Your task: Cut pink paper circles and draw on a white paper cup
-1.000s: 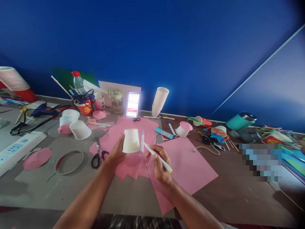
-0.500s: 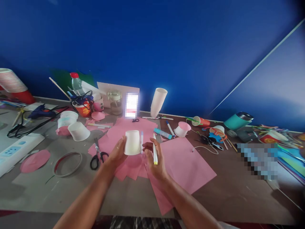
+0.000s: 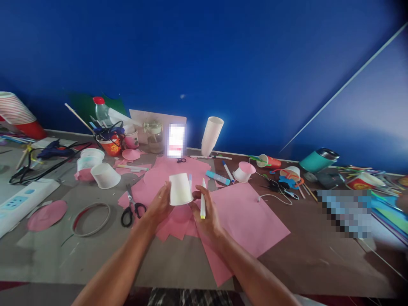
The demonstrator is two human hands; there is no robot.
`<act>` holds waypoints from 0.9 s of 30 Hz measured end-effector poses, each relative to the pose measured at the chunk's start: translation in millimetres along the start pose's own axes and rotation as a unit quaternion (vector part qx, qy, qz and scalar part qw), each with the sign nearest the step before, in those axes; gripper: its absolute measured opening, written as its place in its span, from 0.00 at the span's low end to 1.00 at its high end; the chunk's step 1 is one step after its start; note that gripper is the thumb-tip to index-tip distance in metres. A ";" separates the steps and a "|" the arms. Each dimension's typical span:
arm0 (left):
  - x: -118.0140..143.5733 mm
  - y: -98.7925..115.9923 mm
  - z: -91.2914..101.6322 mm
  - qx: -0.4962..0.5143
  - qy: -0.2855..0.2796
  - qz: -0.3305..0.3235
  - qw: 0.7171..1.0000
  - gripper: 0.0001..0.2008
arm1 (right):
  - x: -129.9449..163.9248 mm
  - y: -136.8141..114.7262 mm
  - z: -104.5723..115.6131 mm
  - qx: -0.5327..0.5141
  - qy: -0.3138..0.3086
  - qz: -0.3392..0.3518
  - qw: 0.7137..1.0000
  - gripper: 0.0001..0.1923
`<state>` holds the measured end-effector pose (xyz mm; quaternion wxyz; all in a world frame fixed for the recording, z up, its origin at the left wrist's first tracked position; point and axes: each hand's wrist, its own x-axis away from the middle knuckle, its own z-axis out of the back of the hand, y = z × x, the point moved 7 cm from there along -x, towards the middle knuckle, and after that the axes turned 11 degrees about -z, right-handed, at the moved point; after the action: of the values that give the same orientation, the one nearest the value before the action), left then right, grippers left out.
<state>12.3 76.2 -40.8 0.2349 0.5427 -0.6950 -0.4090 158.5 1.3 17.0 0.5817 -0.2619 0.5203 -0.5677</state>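
My left hand (image 3: 160,205) holds a white paper cup (image 3: 180,189) upside down above the pink paper sheets (image 3: 245,216). My right hand (image 3: 207,212) grips a white marker with a yellow end (image 3: 203,199), standing nearly upright, and its fingers touch the cup's right side. A blue-capped pen (image 3: 190,182) lies on the pink paper just behind the cup. Black-handled scissors (image 3: 131,207) lie to the left of my left hand.
A tall stack of white cups (image 3: 212,135) stands at the back by the blue wall. Loose cups (image 3: 105,175), a wire ring (image 3: 91,218), a power strip (image 3: 22,202), a glue gun (image 3: 54,148), markers and a teal tumbler (image 3: 318,160) crowd the table.
My right hand has swung the marker from slanting to nearly upright and moved in to touch the cup. The cup has tilted slightly in my left hand.
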 end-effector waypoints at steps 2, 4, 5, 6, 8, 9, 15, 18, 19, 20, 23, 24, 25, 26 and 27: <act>1.5 1.5 -6.4 0.006 0.007 0.001 1.000 0.25 | -0.6 0.2 0.8 0.007 0.007 0.000 1.000 0.22; 3.0 3.9 -13.4 0.010 0.016 -0.002 1.000 0.25 | -1.0 0.2 2.1 0.009 0.016 0.004 1.000 0.22; 3.7 5.1 -17.2 0.011 0.017 -0.003 1.000 0.25 | -1.2 0.3 3.1 0.010 0.021 0.007 1.000 0.23; 4.4 6.2 -20.8 0.012 0.016 -0.002 1.000 0.25 | -1.2 0.4 4.4 0.012 0.029 0.011 0.999 0.23; 5.4 8.4 -27.2 0.017 0.010 0.002 1.000 0.24 | -1.0 0.9 7.0 0.023 0.043 0.021 0.999 0.25; 5.7 9.6 -29.6 0.020 0.007 0.003 1.000 0.23 | -0.7 1.3 8.5 0.031 0.052 0.025 0.998 0.26; 7.4 16.7 -41.1 0.026 -0.026 0.006 0.999 0.19 | 3.4 -2.9 14.7 0.096 0.105 0.078 0.987 0.28; 10.3 19.1 -50.2 0.022 -0.071 0.005 0.997 0.24 | 4.6 -7.6 15.8 0.114 0.120 0.109 0.980 0.25; 11.3 19.4 -52.5 0.019 -0.085 0.004 0.996 0.26 | 4.5 -8.9 15.9 0.119 0.122 0.116 0.979 0.25; 12.3 19.2 -54.2 0.016 -0.099 0.005 0.995 0.27 | 4.5 -10.4 15.9 0.123 0.122 0.125 0.977 0.24; 14.3 17.1 -54.7 0.005 -0.131 0.013 0.991 0.29 | 4.0 -13.3 16.3 0.130 0.122 0.145 0.973 0.26; 14.7 16.2 -54.0 0.001 -0.138 0.017 0.990 0.29 | 3.6 -13.6 16.4 0.132 0.120 0.149 0.973 0.27; 15.2 15.5 -53.4 -0.002 -0.146 0.021 0.989 0.29 | 3.3 -13.4 16.7 0.134 0.118 0.151 0.972 0.28; 15.7 15.0 -53.2 -0.006 -0.152 0.025 0.988 0.30 | 3.0 -12.9 17.3 0.135 0.118 0.152 0.972 0.29; 16.2 14.8 -53.5 -0.010 -0.159 0.029 0.987 0.30 | 2.6 -12.1 17.8 0.136 0.117 0.152 0.972 0.30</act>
<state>40.4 45.2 -0.8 0.1385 0.4486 -0.7347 -0.4897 169.4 -8.8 32.8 0.6264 -0.0292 0.5365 -0.5647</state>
